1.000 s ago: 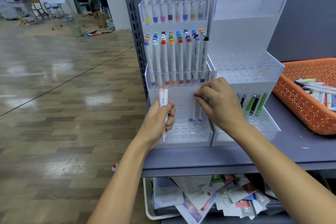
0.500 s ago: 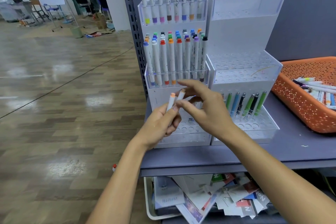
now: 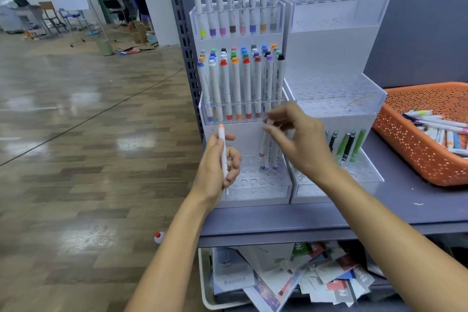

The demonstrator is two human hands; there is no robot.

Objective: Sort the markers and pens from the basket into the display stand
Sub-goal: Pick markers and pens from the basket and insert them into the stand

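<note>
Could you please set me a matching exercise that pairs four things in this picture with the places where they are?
Things
1. white marker with an orange cap
2. white marker with a peach lower end
3. green pens
4. orange perforated plastic basket

Places
A. standing in the lowest tier of the right clear acrylic stand
B. gripped cap up in the left hand
C. on the grey shelf, right of both stands
D. pinched by the right hand over the lowest tier of the left clear acrylic stand

Pairs: 1-B, 2-D, 3-A, 4-C
</note>
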